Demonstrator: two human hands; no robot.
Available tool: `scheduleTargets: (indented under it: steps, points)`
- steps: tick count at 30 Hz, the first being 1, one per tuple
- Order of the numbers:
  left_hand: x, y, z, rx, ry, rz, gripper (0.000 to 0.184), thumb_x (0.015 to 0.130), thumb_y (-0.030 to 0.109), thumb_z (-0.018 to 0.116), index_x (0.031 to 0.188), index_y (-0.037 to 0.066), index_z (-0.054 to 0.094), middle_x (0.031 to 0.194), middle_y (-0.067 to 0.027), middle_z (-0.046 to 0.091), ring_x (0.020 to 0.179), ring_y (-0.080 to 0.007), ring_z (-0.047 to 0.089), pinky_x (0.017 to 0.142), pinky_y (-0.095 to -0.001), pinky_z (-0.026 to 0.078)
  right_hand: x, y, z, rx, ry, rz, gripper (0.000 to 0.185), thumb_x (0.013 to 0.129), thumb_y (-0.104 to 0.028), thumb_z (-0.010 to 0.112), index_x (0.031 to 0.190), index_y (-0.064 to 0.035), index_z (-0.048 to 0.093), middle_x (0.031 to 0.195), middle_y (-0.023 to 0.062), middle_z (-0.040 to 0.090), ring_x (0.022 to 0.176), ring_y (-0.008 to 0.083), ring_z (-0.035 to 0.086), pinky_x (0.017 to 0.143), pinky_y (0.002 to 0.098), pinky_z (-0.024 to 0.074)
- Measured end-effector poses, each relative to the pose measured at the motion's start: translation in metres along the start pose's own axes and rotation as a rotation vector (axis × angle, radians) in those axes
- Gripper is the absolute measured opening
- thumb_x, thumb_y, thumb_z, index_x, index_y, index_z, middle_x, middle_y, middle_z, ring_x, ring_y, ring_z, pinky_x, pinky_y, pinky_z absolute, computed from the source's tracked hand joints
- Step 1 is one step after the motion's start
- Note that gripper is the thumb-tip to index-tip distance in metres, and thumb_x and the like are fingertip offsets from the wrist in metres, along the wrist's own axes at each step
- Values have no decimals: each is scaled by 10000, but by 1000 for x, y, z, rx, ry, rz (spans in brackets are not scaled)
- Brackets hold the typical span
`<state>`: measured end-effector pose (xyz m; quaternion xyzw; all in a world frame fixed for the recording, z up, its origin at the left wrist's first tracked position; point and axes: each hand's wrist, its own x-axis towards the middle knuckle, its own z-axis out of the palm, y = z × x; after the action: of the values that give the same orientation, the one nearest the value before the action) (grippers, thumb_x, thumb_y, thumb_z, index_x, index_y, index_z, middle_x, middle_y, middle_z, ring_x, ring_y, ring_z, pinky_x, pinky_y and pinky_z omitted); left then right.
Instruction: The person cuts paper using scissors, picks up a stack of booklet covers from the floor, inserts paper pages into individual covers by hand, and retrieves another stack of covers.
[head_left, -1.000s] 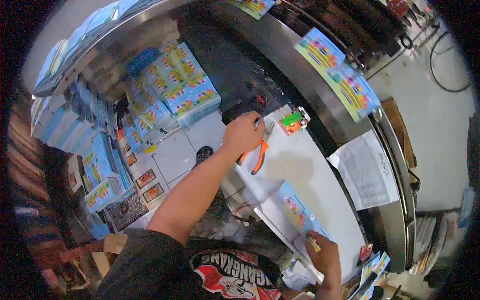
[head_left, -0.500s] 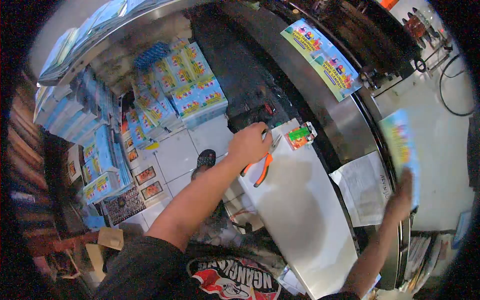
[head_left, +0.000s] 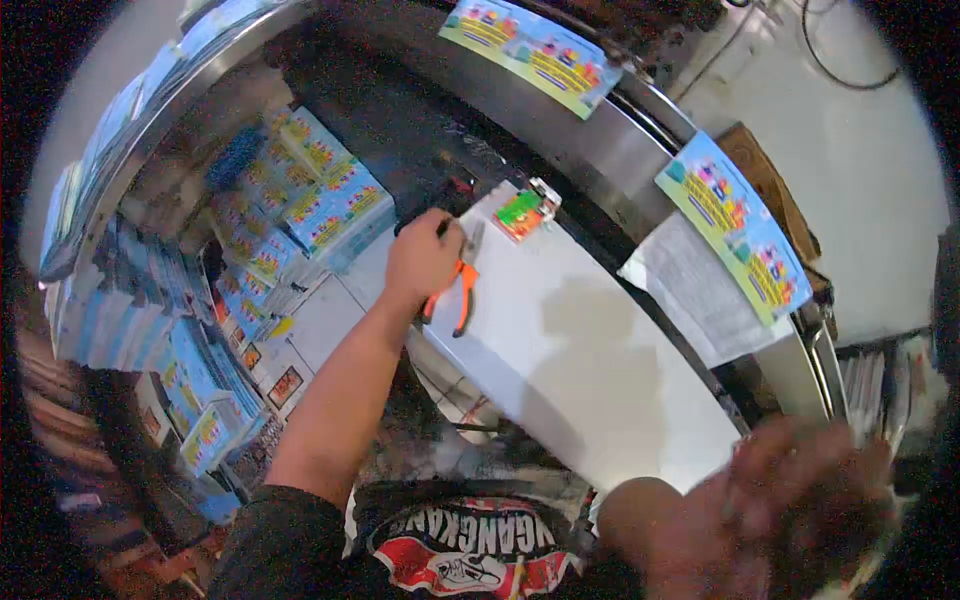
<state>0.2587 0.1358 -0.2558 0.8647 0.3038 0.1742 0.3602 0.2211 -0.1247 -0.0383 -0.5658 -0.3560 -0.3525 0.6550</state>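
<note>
My left hand [head_left: 428,258] rests at the far left edge of a white tabletop [head_left: 600,350], its fingers curled; what they close on is hidden. Beside it on the tabletop lie orange-handled pliers [head_left: 464,298]. A small orange box with a green item [head_left: 520,215] sits farther back. My right hand [head_left: 800,490] is raised at lower right, close to the camera and smeared by motion, so its fingers cannot be read. Beyond it, a blue-and-yellow printed cover sheet [head_left: 735,225] lies along the curved metal ledge, apart from the hand.
Another printed cover [head_left: 535,55] lies farther along the ledge. A white paper [head_left: 695,290] with faint print hangs below the nearer cover. Stacks of printed covers [head_left: 330,205] stand on the floor at left. More sheets [head_left: 130,170] fill a metal-edged shelf at upper left.
My right hand has come away from the printed cover, leaving it on the ledge, and moved down toward the camera. My left hand stays by the pliers. The whole view has shifted.
</note>
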Motion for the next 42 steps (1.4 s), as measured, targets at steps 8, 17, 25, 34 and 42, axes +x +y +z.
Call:
scheduleTargets:
  steps: [8,17,25,34,42]
  points:
    - [5,-10,3,1,56,-8,353,885,330,555,1056,46,679,1066,-215,679,982,-400,647,876,-463,505,-58,13,-40,-120,-209,12,227,813,-54,606,985,-49,458,917,92,463,828,190,477,747,322,421]
    - [4,-9,-1,53,57,0,358,893,329,554,1095,54,662,1079,-202,673,977,-378,654,863,-468,514,-149,133,-124,-780,-891,521,551,793,-56,690,1293,39,481,1346,250,494,1286,423,429,1106,484,331]
    - [6,-10,1,47,-10,-13,370,907,343,552,1109,49,651,1099,-183,668,972,-382,654,854,-470,519,-174,151,-134,-974,-889,346,568,805,-223,750,1269,-8,502,1402,256,470,1289,443,434,1071,544,345]
    - [5,-3,-5,50,39,1,440,916,421,543,1067,24,659,1041,-202,678,955,-397,655,844,-481,516,-173,150,-132,-1008,-897,323,531,800,-228,749,1227,-5,526,1393,248,474,1284,432,435,1065,549,343]
    - [2,-10,-11,-228,96,-17,448,937,449,564,1031,21,658,998,-210,692,934,-372,678,824,-448,528,-175,143,-129,-1005,-869,320,507,812,-201,712,1237,12,537,1385,234,486,1290,424,434,1083,538,327]
